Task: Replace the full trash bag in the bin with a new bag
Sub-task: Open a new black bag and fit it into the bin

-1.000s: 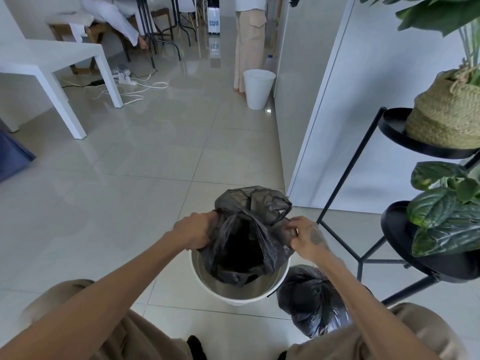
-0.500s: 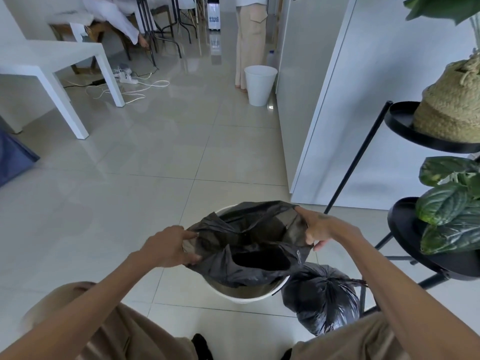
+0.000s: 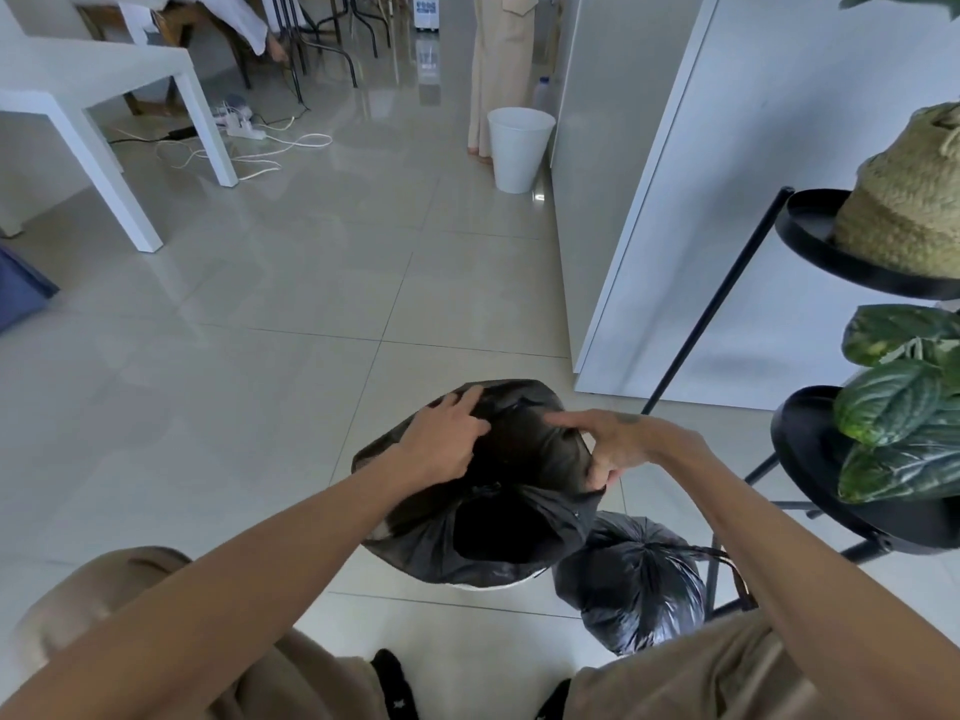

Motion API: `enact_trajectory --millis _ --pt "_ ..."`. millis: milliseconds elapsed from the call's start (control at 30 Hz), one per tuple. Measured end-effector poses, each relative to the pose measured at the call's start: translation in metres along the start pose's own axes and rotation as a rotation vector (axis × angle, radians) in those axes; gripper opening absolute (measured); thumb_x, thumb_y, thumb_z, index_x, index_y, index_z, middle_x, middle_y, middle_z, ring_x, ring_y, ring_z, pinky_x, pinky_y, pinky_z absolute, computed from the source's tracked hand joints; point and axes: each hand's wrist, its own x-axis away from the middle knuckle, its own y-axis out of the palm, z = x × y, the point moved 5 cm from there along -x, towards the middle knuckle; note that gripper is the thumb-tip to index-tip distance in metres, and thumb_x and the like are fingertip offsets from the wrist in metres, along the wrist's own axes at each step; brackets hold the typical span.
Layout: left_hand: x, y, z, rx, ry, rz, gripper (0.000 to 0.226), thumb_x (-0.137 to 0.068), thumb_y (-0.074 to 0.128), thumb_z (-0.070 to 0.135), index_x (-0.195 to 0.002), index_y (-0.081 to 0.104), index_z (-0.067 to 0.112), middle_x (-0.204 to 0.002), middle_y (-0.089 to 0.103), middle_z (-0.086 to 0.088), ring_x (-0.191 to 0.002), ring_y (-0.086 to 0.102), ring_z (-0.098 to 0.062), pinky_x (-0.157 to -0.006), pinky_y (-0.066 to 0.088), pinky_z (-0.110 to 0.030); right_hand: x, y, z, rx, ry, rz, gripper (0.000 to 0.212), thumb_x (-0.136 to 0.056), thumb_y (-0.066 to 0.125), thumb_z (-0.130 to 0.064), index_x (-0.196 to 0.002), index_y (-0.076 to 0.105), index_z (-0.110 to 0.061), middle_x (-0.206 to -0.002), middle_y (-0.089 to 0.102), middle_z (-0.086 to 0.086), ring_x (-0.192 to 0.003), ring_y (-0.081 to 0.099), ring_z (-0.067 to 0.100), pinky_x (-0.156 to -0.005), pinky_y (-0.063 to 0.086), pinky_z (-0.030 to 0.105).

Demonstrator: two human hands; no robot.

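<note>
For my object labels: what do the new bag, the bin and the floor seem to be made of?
The new bag looks like thin black plastic film, slightly glossy: it crumples and folds. The bin seems white plastic, though only a rim sliver shows. The floor is probably glazed ceramic tile: grout lines, mirror-like reflections.

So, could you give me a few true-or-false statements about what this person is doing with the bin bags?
1. The left hand and right hand both touch the new bag over the bin. True.
2. The tied full bag sits inside the bin. False: it lies on the floor beside the bin.
3. The new bag is white. False: it is black.
4. A second white bin stands farther off. True.
</note>
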Motion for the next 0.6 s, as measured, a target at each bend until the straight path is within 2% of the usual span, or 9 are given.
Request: enact_trajectory --millis 67,133,200,267,333,400,467,533,600 --pt "-0.001 0.006 -0.013 -0.030 -0.077 -0.014 0.038 -0.094 0.056 0.030 -0.131 0.057 0.020 -0.149 0.038 -0.012 -0.124 0.051 -0.035 -0.083 0.050 -0.046 0.001 -0.003 0.005 0.119 0.043 0.027 0.070 -0.082 0.067 0.013 -0.139 0.058 -0.027 -0.146 0.047 0.010 -0.108 0.066 0.028 -0.070 0.059 0.019" --pt "0.001 0.011 -0.023 -0.043 -0.144 -0.041 0.045 -0.097 0.051 0.046 -0.131 0.055 0.015 -0.138 0.050 -0.013 -0.116 0.058 -0.035 -0.084 0.049 -0.044 -0.001 -0.006 0.008 0.224 0.095 0.085 0.047 -0.086 0.063 0.012 -0.123 0.070 -0.016 -0.133 0.057 0.012 -0.097 0.067 0.026 -0.068 0.059 0.019" --pt "0.003 0.015 -0.029 -0.066 -0.187 -0.060 0.062 -0.092 0.052 0.063 -0.129 0.053 0.013 -0.128 0.058 -0.012 -0.109 0.063 -0.035 -0.083 0.049 -0.042 -0.003 -0.010 0.009 0.353 0.153 0.162 0.031 -0.093 0.059 0.003 -0.117 0.071 -0.011 -0.122 0.063 0.007 -0.097 0.067 0.027 -0.078 0.061 0.028" --pt "0.007 0.017 -0.032 -0.077 -0.198 -0.070 0.073 -0.083 0.062 0.068 -0.129 0.048 0.012 -0.123 0.063 -0.011 -0.105 0.065 -0.034 -0.081 0.051 -0.041 -0.004 -0.017 0.003 0.462 0.175 0.315 0.024 -0.099 0.055 -0.015 -0.116 0.072 -0.013 -0.123 0.067 0.006 -0.105 0.067 0.027 -0.092 0.057 0.036" --pt "0.011 0.019 -0.031 -0.072 -0.206 -0.090 0.082 -0.078 0.071 0.064 -0.134 0.042 0.012 -0.123 0.063 -0.011 -0.106 0.066 -0.034 -0.080 0.052 -0.041 -0.001 -0.017 -0.015 0.474 0.144 0.494 0.028 -0.102 0.051 -0.030 -0.119 0.067 -0.015 -0.125 0.065 0.006 -0.110 0.064 0.026 -0.096 0.051 0.038" --pt "0.016 0.020 -0.029 -0.065 -0.201 -0.099 0.086 -0.078 0.074 0.061 -0.140 0.037 0.014 -0.123 0.063 -0.011 -0.106 0.066 -0.034 -0.078 0.051 -0.040 0.006 -0.003 -0.041 0.420 0.061 0.578 0.033 -0.102 0.049 -0.042 -0.118 0.063 -0.017 -0.120 0.064 0.005 -0.103 0.063 0.025 -0.092 0.053 0.038" --pt "0.022 0.020 -0.029 -0.047 -0.216 -0.078 0.072 -0.082 0.072 0.054 -0.134 0.040 0.016 -0.120 0.065 -0.011 -0.104 0.066 -0.035 -0.074 0.049 -0.039 0.007 0.028 -0.061 0.389 0.005 0.509 0.048 -0.097 0.047 -0.059 -0.121 0.058 -0.019 -0.117 0.065 0.007 -0.104 0.064 0.029 -0.089 0.053 0.041" --pt "0.030 0.020 -0.032 -0.009 -0.252 -0.061 0.052 -0.088 0.070 0.041 -0.125 0.045 0.016 -0.117 0.065 -0.012 -0.103 0.066 -0.036 -0.074 0.049 -0.039 0.004 0.064 -0.067 0.431 0.055 0.371 0.072 -0.088 0.043 -0.076 -0.133 0.049 -0.020 -0.122 0.063 0.011 -0.113 0.062 0.035 -0.092 0.049 0.045" --pt "0.039 0.023 -0.037 0.046 -0.293 -0.069 0.039 -0.090 0.067 0.031 -0.120 0.048 0.015 -0.114 0.064 -0.013 -0.103 0.065 -0.036 -0.074 0.048 -0.039 0.000 0.091 -0.064 0.463 0.118 0.271 0.090 -0.081 0.042 -0.084 -0.145 0.037 -0.020 -0.132 0.059 0.013 -0.121 0.058 0.038 -0.097 0.045 0.047"
